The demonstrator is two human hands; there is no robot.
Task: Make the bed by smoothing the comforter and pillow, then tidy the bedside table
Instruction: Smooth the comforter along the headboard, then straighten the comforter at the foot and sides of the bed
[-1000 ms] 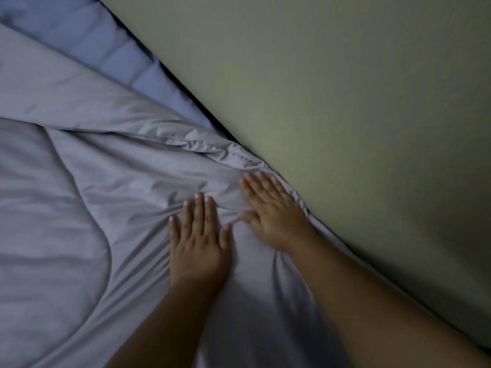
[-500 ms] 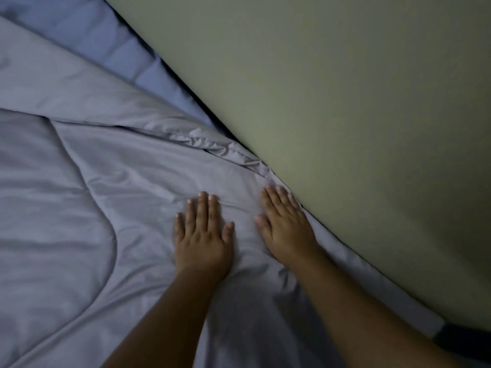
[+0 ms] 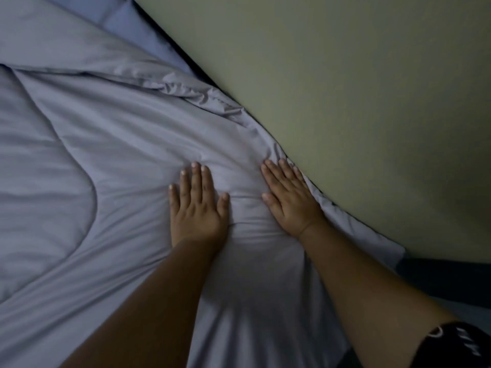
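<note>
Your left hand (image 3: 198, 208) and right hand (image 3: 291, 199) press flat on the grey comforter (image 3: 111, 160), fingers (image 3: 197, 176) straight, grasping nothing. Your right hand lies beside the wall (image 3: 358, 102).

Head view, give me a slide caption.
Both hands, left and right, press flat on the grey comforter beside the wall.

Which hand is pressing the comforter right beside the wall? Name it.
The right hand, flat along the edge of the comforter next to the green wall. The left hand lies flat farther in, away from that edge.
</note>
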